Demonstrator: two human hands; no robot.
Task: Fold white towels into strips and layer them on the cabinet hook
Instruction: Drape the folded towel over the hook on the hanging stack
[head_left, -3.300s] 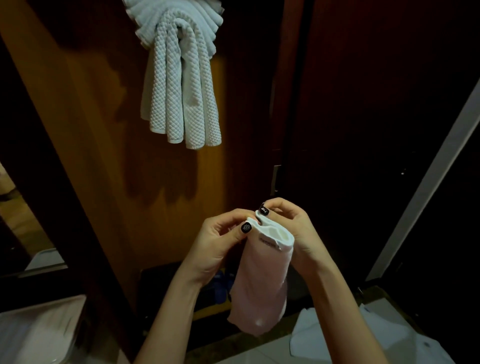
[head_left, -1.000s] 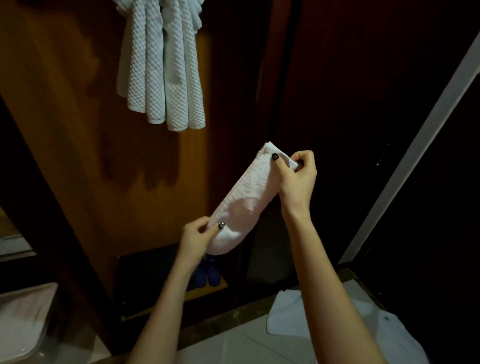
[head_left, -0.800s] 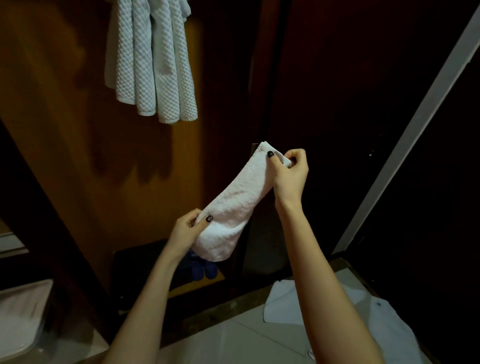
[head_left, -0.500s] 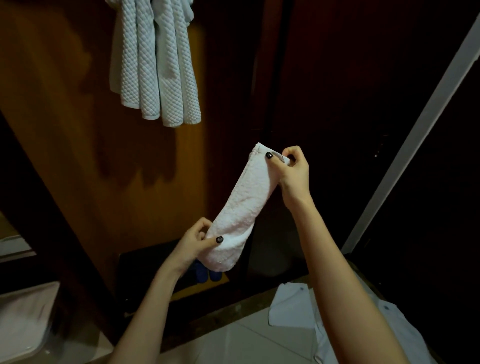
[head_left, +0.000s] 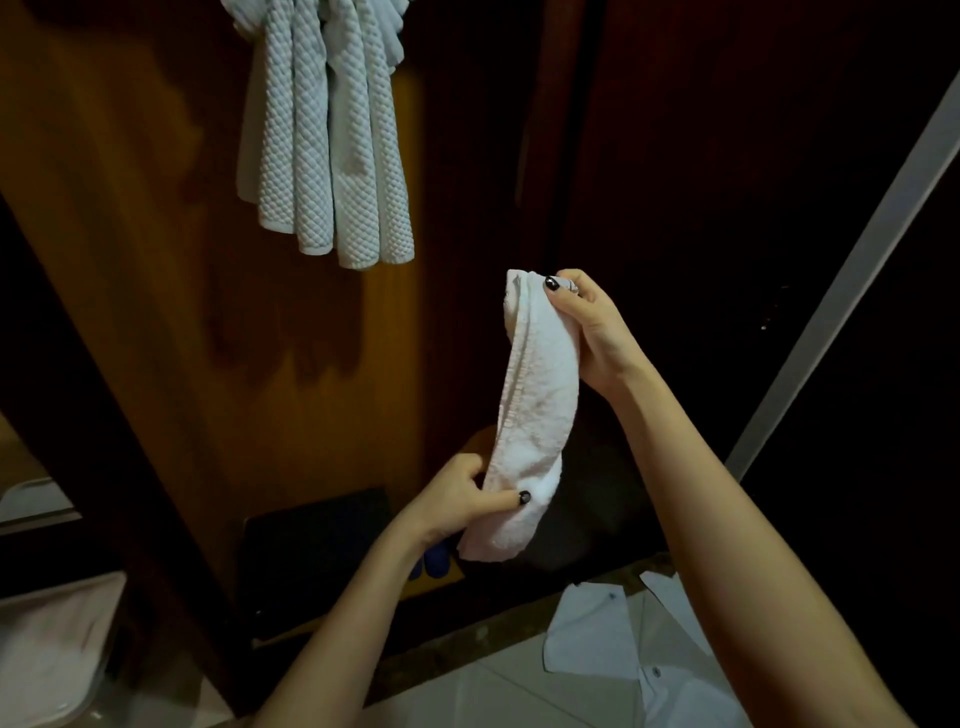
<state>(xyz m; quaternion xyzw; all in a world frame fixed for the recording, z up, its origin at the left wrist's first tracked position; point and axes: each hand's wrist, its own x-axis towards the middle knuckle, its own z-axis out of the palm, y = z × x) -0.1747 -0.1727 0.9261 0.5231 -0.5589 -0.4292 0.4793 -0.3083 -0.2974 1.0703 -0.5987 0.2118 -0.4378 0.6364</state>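
Strip (head_left: 535, 410) folded, stretched between the grips: right grip (head_left: 587, 332) pinches its top, left grip (head_left: 462, 501) pinches near the bottom. Hung towels (head_left: 332, 145) sit above-left of both; this one's not yet layered on, I'd say.

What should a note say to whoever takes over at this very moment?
Left hand: pinches the lower end of the strip.
Right hand: pinches its upper end.
Strip: a folded white towel, held in the air nearly upright, below and to the right of the hung towels, apart from them.
Done: several strips hang on the cabinet; the hook is out of view. This towel is folded.
Left: lift the strip and layer it over the hung towels. White cloth lies on the floor; whether it is a towel is unclear.
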